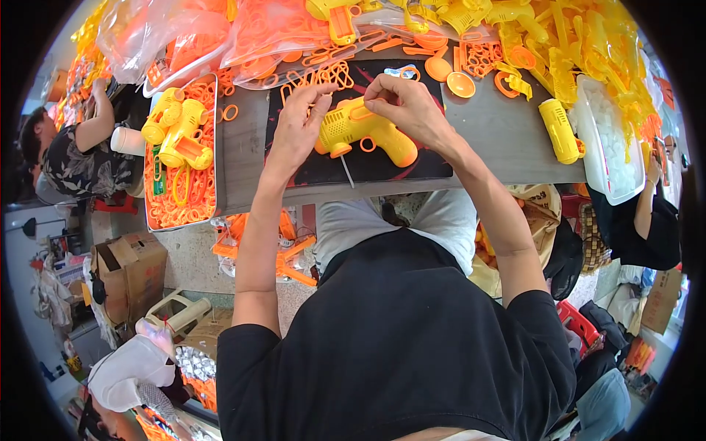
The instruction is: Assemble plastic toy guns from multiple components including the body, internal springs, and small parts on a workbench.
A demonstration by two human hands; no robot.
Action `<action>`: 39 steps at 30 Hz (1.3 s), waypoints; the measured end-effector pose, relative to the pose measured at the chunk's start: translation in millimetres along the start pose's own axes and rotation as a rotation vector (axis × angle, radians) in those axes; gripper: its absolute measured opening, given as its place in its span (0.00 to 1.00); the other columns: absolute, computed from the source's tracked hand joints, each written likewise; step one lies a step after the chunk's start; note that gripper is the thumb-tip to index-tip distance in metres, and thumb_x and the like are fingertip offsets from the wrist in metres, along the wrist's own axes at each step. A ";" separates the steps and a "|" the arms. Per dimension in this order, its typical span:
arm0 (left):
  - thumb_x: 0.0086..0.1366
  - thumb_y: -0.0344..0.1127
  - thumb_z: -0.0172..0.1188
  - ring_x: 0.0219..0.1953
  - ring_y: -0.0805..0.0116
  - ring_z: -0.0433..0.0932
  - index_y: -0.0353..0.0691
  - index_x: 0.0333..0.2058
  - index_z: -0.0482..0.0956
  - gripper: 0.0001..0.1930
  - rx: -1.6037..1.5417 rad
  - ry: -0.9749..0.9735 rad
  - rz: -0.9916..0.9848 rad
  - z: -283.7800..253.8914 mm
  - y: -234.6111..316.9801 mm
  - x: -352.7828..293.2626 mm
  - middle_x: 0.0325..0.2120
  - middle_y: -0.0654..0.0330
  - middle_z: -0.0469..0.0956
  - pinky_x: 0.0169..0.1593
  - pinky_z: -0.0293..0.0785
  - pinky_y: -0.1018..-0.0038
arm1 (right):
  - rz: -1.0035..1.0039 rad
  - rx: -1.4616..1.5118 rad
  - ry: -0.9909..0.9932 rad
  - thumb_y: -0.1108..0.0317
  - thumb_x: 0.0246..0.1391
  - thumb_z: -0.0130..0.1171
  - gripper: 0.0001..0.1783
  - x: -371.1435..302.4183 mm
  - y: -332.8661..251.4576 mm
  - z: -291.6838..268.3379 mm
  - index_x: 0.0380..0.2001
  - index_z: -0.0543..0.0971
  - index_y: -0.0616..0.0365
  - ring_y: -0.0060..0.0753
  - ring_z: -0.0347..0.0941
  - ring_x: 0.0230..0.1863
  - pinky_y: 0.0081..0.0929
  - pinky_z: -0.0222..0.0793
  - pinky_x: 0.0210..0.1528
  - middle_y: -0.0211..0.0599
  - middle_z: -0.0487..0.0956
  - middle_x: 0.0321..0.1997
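Note:
A yellow toy gun [346, 126] with a perforated barrel and an orange strip along its top lies on a black mat [434, 167]. My left hand [300, 126] is beside the barrel end, thumb and index finger apart and curved over it. Above the gun's top, my right hand [403, 106] has thumb and fingertips pinched together at the orange strip; what lies between them is hidden. A small orange ring [368, 144] sits by the grip. Below the barrel, a thin metal rod [347, 170] points toward the table edge.
On the left, a tray [215, 110] holds orange parts and yellow toy guns. Orange and yellow parts heap along the back. To the right are a yellow shell [560, 132] and a white tub [614, 187]. Orange cups [461, 84] lie behind the mat. Other people sit at both sides.

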State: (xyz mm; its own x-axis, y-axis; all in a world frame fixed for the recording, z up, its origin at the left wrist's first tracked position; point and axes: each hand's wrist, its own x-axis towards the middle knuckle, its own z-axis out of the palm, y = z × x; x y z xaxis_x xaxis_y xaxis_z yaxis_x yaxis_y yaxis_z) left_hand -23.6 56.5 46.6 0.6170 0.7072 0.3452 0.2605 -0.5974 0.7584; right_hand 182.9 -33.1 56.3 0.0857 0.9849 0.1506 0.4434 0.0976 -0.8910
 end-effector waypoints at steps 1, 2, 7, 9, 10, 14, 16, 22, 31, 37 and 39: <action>0.75 0.44 0.49 0.49 0.69 0.77 0.36 0.53 0.77 0.19 -0.062 -0.094 -0.083 -2.1 -6.3 -0.4 0.46 0.56 0.81 0.55 0.71 0.74 | -0.004 -0.072 -0.003 0.68 0.55 0.62 0.09 0.8 -2.6 2.2 0.34 0.79 0.62 0.18 0.66 0.25 0.21 0.65 0.30 0.29 0.74 0.23; 0.75 0.44 0.49 0.49 0.69 0.77 0.36 0.53 0.77 0.19 -0.061 -0.091 -0.084 -2.0 -11.7 -1.5 0.46 0.56 0.81 0.55 0.71 0.74 | -0.008 -0.144 -0.005 0.68 0.54 0.62 0.09 2.0 -4.4 4.2 0.34 0.79 0.62 0.19 0.66 0.25 0.21 0.65 0.30 0.28 0.73 0.22; 0.73 0.43 0.54 0.48 0.69 0.77 0.34 0.53 0.77 0.19 -0.066 -0.346 -0.285 3.3 -1.1 10.2 0.45 0.54 0.80 0.54 0.71 0.73 | -0.079 -0.227 0.041 0.67 0.54 0.62 0.08 3.9 1.3 7.2 0.33 0.80 0.62 0.23 0.70 0.25 0.23 0.66 0.31 0.30 0.74 0.20; 0.71 0.43 0.56 0.48 0.69 0.77 0.34 0.52 0.77 0.19 -0.044 -0.356 -0.252 7.9 -3.0 11.4 0.45 0.54 0.80 0.54 0.71 0.73 | -0.082 -0.239 0.045 0.67 0.54 0.62 0.08 3.5 4.0 11.2 0.33 0.80 0.61 0.25 0.71 0.26 0.25 0.67 0.32 0.31 0.74 0.19; 0.70 0.43 0.59 0.48 0.70 0.77 0.34 0.52 0.76 0.20 -0.020 -0.362 -0.222 10.2 -3.4 12.0 0.44 0.55 0.80 0.53 0.71 0.73 | -0.119 -0.357 0.085 0.66 0.54 0.63 0.09 2.3 5.2 16.9 0.34 0.81 0.61 0.28 0.73 0.27 0.27 0.68 0.32 0.33 0.75 0.22; 0.67 0.43 0.62 0.47 0.71 0.77 0.32 0.51 0.76 0.21 -0.052 -0.334 -0.208 13.0 -15.4 7.2 0.42 0.56 0.80 0.52 0.71 0.74 | -0.403 -0.522 0.308 0.65 0.54 0.64 0.08 -8.6 15.0 9.8 0.36 0.83 0.56 0.39 0.75 0.31 0.37 0.70 0.42 0.36 0.76 0.38; 0.67 0.43 0.62 0.45 0.71 0.77 0.32 0.52 0.75 0.22 -0.019 -0.322 -0.190 16.2 -18.6 5.9 0.42 0.56 0.80 0.52 0.71 0.74 | 0.051 -0.216 0.392 0.61 0.54 0.65 0.07 -5.8 36.5 -15.3 0.34 0.85 0.48 0.36 0.70 0.51 0.44 0.56 0.57 0.32 0.74 0.46; 0.64 0.54 0.61 0.48 0.52 0.79 0.37 0.50 0.77 0.26 -0.061 -0.294 -0.193 17.5 -17.7 5.2 0.45 0.48 0.79 0.53 0.72 0.63 | -0.015 -0.789 0.387 0.63 0.51 0.67 0.08 24.1 73.2 -41.7 0.35 0.84 0.47 0.38 0.66 0.57 0.47 0.56 0.56 0.31 0.74 0.47; 0.63 0.39 0.64 0.39 0.62 0.80 0.34 0.45 0.80 0.16 0.119 -0.145 0.043 42.3 -3.2 75.0 0.36 0.52 0.80 0.45 0.75 0.69 | -0.099 -0.833 0.265 0.63 0.48 0.68 0.18 14.0 82.2 -35.2 0.44 0.80 0.49 0.40 0.66 0.56 0.43 0.57 0.56 0.32 0.73 0.50; 0.49 0.41 0.74 0.40 0.57 0.80 0.39 0.32 0.81 0.16 0.412 -0.438 0.102 93.9 -30.9 134.4 0.33 0.56 0.81 0.42 0.75 0.61 | -0.077 -0.867 0.311 0.63 0.48 0.68 0.18 -4.2 87.8 -41.9 0.44 0.80 0.48 0.39 0.67 0.54 0.44 0.56 0.57 0.31 0.73 0.48; 0.48 0.41 0.74 0.40 0.57 0.80 0.39 0.32 0.81 0.16 0.374 -0.496 0.042 95.1 -47.6 142.4 0.33 0.56 0.82 0.41 0.75 0.61 | -0.075 -0.910 0.309 0.63 0.48 0.67 0.17 -9.4 86.3 -47.4 0.44 0.81 0.48 0.38 0.66 0.54 0.43 0.55 0.56 0.31 0.73 0.50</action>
State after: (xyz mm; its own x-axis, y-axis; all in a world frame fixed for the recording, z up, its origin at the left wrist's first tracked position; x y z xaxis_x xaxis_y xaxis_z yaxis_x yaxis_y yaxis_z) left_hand 122.5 149.7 7.1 0.8803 0.4743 0.0046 0.4158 -0.7764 0.4736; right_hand 262.7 -40.7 -1.7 0.2024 0.8866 0.4158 0.9683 -0.1178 -0.2202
